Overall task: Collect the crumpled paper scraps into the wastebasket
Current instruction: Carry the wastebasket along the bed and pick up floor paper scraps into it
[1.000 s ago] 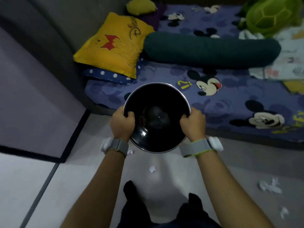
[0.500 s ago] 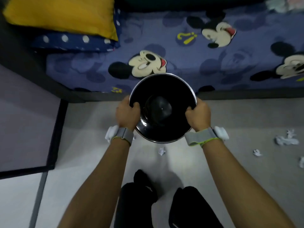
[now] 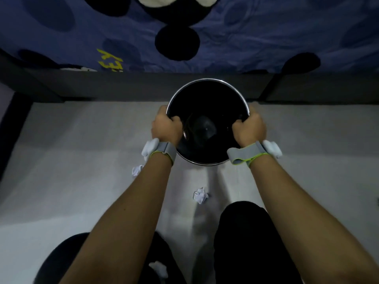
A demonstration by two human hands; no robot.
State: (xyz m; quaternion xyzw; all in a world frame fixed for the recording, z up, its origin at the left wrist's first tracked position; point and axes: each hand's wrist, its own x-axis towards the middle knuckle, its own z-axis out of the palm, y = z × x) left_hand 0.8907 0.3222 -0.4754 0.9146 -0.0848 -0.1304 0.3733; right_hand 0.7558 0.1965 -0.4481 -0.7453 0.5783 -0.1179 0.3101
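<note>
A round black wastebasket with a shiny metal rim is held in front of me over the grey floor. My left hand grips its left rim, thumb inside. My right hand grips the right rim the same way. The basket's dark inside looks empty. One crumpled white paper scrap lies on the floor below the basket. Another scrap shows beside my left wrist, and a third lies near my knees.
A bed with a blue cartoon-print sheet runs across the top, its dark frame just behind the basket. My dark-clothed legs fill the bottom of the view. A dark edge borders the floor at the left.
The basket has come down toward the floor with both hands still on its rim. The view has tilted down, so the bed's pillows and the scraps on the right have left the frame.
</note>
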